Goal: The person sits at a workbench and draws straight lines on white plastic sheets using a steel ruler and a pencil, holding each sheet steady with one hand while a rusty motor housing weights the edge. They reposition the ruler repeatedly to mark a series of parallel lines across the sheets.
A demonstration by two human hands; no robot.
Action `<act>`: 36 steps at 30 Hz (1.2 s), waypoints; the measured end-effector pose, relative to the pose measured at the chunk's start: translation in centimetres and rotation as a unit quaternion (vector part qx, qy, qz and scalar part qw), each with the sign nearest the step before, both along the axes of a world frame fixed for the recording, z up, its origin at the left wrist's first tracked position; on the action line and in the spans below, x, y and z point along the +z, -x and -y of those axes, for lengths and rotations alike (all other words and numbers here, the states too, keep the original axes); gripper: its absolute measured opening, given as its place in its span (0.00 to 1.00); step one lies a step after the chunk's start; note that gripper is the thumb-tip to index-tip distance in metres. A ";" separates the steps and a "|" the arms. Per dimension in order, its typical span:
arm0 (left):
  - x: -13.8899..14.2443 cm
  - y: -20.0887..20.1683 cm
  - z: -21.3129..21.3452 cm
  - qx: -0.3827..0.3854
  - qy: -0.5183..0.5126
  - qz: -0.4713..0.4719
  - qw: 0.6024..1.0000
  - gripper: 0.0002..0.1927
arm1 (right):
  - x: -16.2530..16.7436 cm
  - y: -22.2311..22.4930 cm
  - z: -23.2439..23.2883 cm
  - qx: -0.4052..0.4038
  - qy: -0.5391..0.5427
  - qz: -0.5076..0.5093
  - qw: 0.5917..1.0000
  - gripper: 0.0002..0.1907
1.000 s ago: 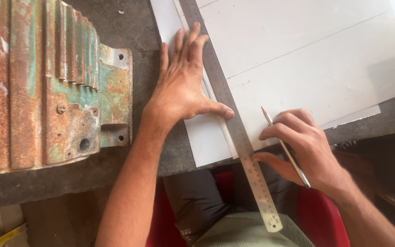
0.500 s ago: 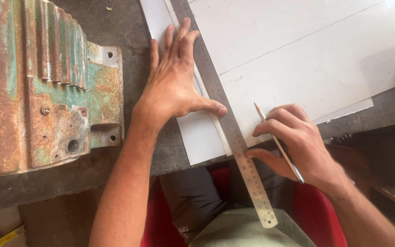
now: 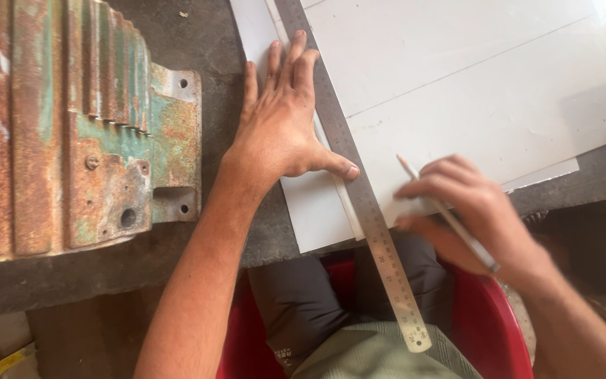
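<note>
- Far left of the frame: a rusty, green-painted cast motor housing (image 3: pixel 71 133) with ribbed fins sits on the dark workbench (image 3: pixel 212 42). It looks heavy and is apart from the work.
- Left of centre: the left hand (image 3: pixel 282 126) lies flat, fingers spread and open, pressing on the white sheet (image 3: pixel 471 91). Its thumb tip touches the steel ruler (image 3: pixel 359 189).
- Centre: the ruler runs slantwise from the top middle down past the bench edge, its lower end overhanging the person's lap. I judge it stiff, thin and apt to slide on the smooth sheet, so it is best pinned from above near its middle.
- Right of centre: the right hand (image 3: pixel 471 210) is closed around a pencil (image 3: pixel 447 214), tip pointing up-left, just beside the ruler's right edge on the sheet.
- The sheet fills the upper right. It seems light and flat, with faint lines on it.
- Bottom: a red seat (image 3: pixel 485 316) shows beneath.
</note>
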State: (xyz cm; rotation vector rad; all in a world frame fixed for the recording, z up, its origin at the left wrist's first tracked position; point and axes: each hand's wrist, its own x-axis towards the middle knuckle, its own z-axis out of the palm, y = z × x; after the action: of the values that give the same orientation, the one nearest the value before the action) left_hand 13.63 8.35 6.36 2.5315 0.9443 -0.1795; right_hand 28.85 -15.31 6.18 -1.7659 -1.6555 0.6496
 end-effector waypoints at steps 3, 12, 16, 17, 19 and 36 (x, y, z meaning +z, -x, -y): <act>0.0 0.0 -0.1 -0.003 0.004 -0.006 1.000 0.92 | 0.8 -1.7 -2.8 0.002 -0.024 -0.147 0.989 0.17; -0.1 0.2 -0.3 0.000 -0.001 -0.003 1.000 0.93 | 0.7 -5.6 -13.6 -0.003 -0.057 -0.139 0.989 0.17; -0.2 0.2 -0.4 -0.001 0.004 -0.006 1.000 0.94 | 1.4 -3.5 -12.3 -0.029 -0.058 -0.088 0.994 0.13; -0.2 0.1 -0.4 -0.001 0.006 -0.011 1.000 0.94 | 1.6 -2.8 -10.9 -0.042 -0.052 -0.059 0.996 0.12; -0.3 0.0 -0.4 -0.005 0.009 -0.015 1.000 0.94 | 1.6 -0.8 -6.4 -0.020 -0.090 -0.010 0.996 0.07; -0.2 0.2 -0.2 0.003 0.018 -0.008 1.000 0.90 | -1.8 -0.6 3.1 0.073 -0.011 0.088 0.993 0.25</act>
State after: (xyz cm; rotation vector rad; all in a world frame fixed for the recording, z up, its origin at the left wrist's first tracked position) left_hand 13.42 8.57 6.17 2.4976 0.9474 -0.2144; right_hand 29.47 -18.36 4.40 -1.7404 -1.9182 0.5515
